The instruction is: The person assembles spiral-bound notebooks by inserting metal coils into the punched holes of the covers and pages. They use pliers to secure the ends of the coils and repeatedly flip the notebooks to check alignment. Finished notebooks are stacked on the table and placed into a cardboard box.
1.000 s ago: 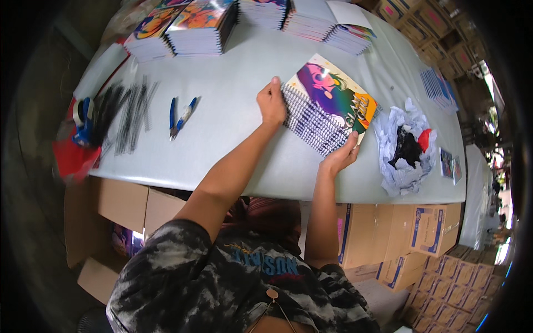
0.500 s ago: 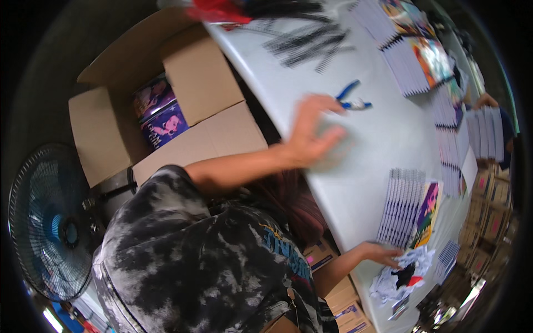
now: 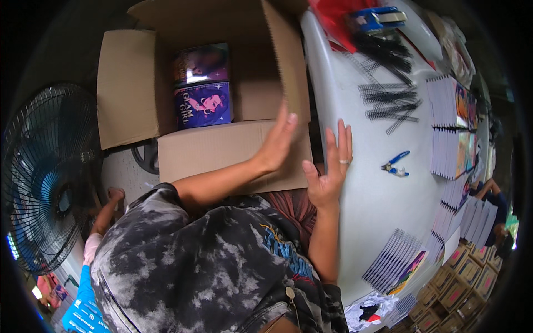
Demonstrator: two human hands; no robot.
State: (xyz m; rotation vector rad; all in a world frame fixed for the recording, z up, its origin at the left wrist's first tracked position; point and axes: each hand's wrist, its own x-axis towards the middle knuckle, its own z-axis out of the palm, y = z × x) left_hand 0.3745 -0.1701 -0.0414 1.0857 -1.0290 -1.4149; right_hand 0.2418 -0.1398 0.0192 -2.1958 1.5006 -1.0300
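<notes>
Even daylight, soft shadows, sharp centre, strong fisheye bending, black vignette at the rim

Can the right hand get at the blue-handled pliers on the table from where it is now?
Probably yes. The right hand is open at the white table's edge, and the bare tabletop between it and the blue-handled pliers holds nothing in the way.

We note the open cardboard box point(image 3: 133, 83) left of the table point(image 3: 377, 200), its near flap point(image 3: 222, 152) under our left hand point(image 3: 277, 144). Two stacks of notebooks point(image 3: 202, 83) sit inside it. Our right hand point(image 3: 327, 166) rests at the table's edge, beside the flap. Pliers point(image 3: 395, 164) lie right of that hand, loose spiral wires point(image 3: 388, 100) beyond them. A fan point(image 3: 44, 177) stands left of the box.
</notes>
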